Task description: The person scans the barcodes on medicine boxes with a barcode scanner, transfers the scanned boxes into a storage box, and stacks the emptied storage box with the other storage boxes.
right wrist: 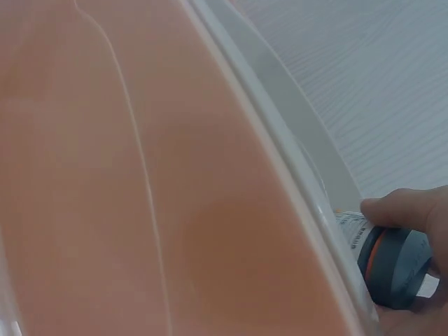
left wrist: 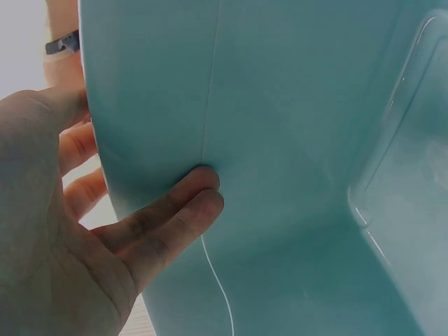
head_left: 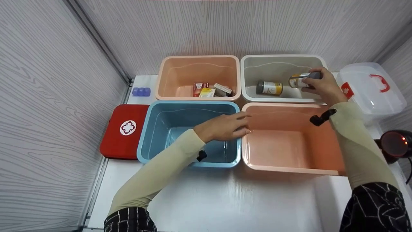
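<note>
Head view, left to right: red zipped first-aid pouch with a white emblem [head_left: 124, 130] lies flat at the table's left edge, touching the light-blue plastic tub [head_left: 146, 135]. Left hand [head_left: 225, 127] lies over that tub's right wall, fingers straight; in the left wrist view the fingers [left wrist: 178, 203] press flat against the inner wall, thumb side outside, holding nothing else. Behind it, a peach plastic tub [head_left: 167, 64] holds several small cartons [head_left: 210, 90]. Next right in front, a larger salmon-pink plastic tub [head_left: 273, 109]. Behind that, a pale grey plastic tub [head_left: 280, 59] holds a yellow-labelled bottle with a dark cap [head_left: 269, 87], lying on its side. Right hand [head_left: 323, 85] hovers over the grey tub's right part, fingers curled round a second small grey-capped bottle with a yellow label [head_left: 302, 80], held sideways in the air. Bottle looks rigid, light, smooth-sided, likely a bit slippery; best gripped round the body near the cap. Far right: clear lidded plastic case with a red handle [head_left: 373, 90].
</note>
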{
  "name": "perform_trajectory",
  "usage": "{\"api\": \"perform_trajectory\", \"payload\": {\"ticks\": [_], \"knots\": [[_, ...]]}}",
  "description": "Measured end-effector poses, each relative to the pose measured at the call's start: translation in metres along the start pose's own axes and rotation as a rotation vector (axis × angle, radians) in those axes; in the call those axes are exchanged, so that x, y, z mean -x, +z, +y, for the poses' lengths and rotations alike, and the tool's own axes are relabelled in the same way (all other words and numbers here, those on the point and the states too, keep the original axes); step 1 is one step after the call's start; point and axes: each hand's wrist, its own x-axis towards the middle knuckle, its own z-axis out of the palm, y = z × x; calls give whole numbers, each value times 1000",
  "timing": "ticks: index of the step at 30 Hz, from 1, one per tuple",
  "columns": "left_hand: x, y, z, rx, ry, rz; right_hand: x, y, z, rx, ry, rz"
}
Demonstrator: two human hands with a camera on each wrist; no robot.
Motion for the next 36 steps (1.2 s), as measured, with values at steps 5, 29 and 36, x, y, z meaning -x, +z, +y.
{"api": "perform_trajectory", "payload": {"ticks": [5,29,36], "knots": [[1,-2,2,2,-10,-9,-4,2,0,100,18,6],[-2,0,2,-3,7,-15,34,-1,6,362,-554,78],[-1,-3,1,22,-16,-31,94,-24,-6,384,-674,-63]]}}
